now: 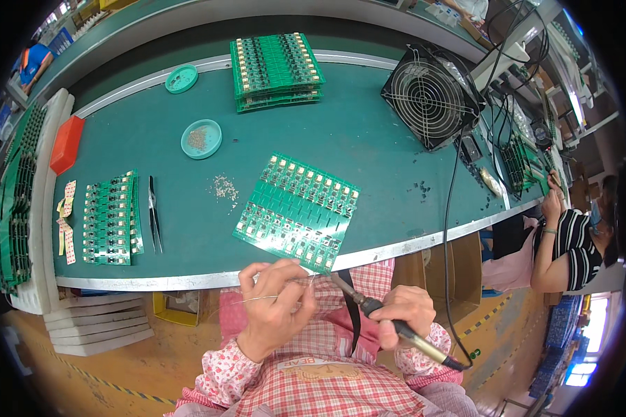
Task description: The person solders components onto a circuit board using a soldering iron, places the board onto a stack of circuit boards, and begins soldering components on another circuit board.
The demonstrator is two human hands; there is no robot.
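Two Hands Are Working at the Near Edge of a Green Board

The board (299, 203) is lying on the green table (375, 208), and its near corner is reaching over the metal edge. Lots of little white and black parts are sitting in rows on it. Light is shining brightly on its lower part.

The iron (416, 338) is pointing up and left at that corner; I cannot tell if its tip is touching. The right hand (408, 311) is wrapping its fingers around the handle. The left hand (277, 306) is curling just below the board, and its fingers are pinching a thin wire (254, 299). The wire is poking out to the left of that hand.

Left of the board, tiny pale bits (225, 187) are lying in a loose pile. A round bowl (215, 140) is holding more bits just behind them. Tweezers (154, 215) are lying farther left, beside some narrow boards (108, 219). Paper strips (67, 222) and a red box (67, 144) are sitting past those.

Behind the board, a stack of boards (275, 62) is sitting near the back, with a small dish (190, 75) to its left. A black fan (424, 97) is standing to the right, and black bits (422, 190) are lying below it. Farther right, another person (577, 250) in a striped top is reaching toward more boards (518, 167).
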